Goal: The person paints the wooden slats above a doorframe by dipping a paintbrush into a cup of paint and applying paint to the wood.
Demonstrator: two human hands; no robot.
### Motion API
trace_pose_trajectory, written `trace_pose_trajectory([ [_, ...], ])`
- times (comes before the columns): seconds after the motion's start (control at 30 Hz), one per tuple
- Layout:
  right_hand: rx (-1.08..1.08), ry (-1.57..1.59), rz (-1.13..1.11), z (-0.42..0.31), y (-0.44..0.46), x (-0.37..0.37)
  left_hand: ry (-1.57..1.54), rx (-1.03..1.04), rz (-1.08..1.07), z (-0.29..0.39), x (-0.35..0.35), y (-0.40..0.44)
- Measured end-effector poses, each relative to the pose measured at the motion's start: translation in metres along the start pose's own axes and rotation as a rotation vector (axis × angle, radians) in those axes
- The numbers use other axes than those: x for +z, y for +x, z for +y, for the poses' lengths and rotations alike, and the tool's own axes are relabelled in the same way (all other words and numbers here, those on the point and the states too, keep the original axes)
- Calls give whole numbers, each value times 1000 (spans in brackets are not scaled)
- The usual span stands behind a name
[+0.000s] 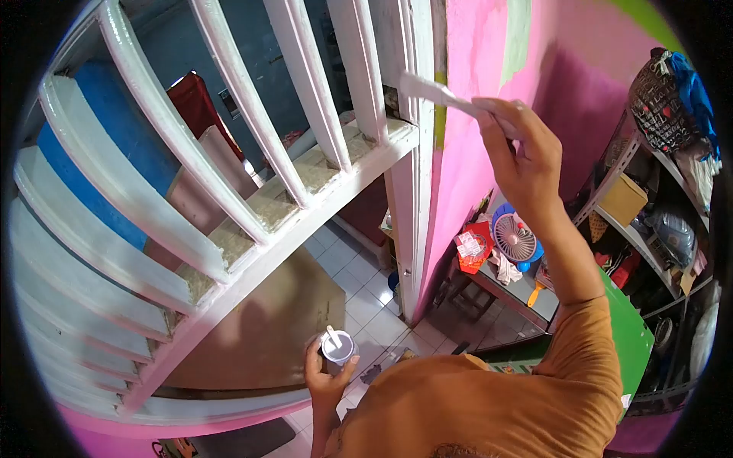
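Observation:
My right hand (527, 156) is raised and closed around the handle of a paintbrush (427, 90). The brush's white-coated tip is at the white door-frame post (416, 145); I cannot tell whether it touches. Low in front of my body, my left hand (328, 378) grips a small paint can (338, 356) with white paint inside. A pale stick (334, 336) leans in the can. Left of the post, white slats (298, 99) rise from a white rail (305, 237), their surface glossy in places.
A pink wall (477, 91) adjoins the post. To the right, a fan (514, 237) stands on a table by a red item (475, 246). Metal shelving (622, 179) holds bags and a box. A brown panel (259, 328) is below the rail, above a tiled floor (363, 271).

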State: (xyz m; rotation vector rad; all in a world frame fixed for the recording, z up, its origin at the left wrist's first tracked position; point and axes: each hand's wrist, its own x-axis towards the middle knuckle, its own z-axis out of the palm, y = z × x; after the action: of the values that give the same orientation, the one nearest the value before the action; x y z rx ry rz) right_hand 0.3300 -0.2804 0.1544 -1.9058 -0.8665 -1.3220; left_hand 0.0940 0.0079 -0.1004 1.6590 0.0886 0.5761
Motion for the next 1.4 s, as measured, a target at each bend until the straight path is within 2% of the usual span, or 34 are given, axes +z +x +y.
trace_pose_trajectory([
  [0.1, 130, 174, 25, -2, -33, 2, 5, -20, 9, 0, 2, 1],
  [0.17, 287, 335, 121, -5, -59, 4, 28, -49, 6, -4, 2, 0],
  [0.3, 509, 464, 177, 1, -106, 4, 49, -19, -9, -8, 5, 1],
  [0.37, 554, 484, 211, 3, -118, 7, 2, -55, -20, -5, 8, 1],
  [0.4, 585, 471, 233, 5, -125, 6, 69, 49, -42, -9, 9, 4],
  [0.5, 621, 486, 271, 15, -145, 5, 37, -13, -24, -10, 15, 3],
  [0.6, 767, 633, 370, 23, -160, 1, 7, -50, -36, -9, 23, 5],
  [0.8, 1048, 792, 291, 33, -200, 0, 37, -19, -85, -13, 30, 11],
  [0.9, 1202, 947, 230, 35, -224, 3, -40, -132, -52, -16, 35, 8],
  [0.97, 1248, 1044, 163, 37, -244, 9, -30, -133, -46, -16, 38, 9],
  [1.1, 1414, 1017, 58, 24, -257, 26, -20, -166, -28, -18, 43, 10],
  [1.3, 1391, 1026, 63, 32, -252, 36, 34, -153, -9, -19, 46, 11],
  [1.4, 1203, 838, 76, 38, -239, 33, 36, -157, 9, -21, 47, 11],
])
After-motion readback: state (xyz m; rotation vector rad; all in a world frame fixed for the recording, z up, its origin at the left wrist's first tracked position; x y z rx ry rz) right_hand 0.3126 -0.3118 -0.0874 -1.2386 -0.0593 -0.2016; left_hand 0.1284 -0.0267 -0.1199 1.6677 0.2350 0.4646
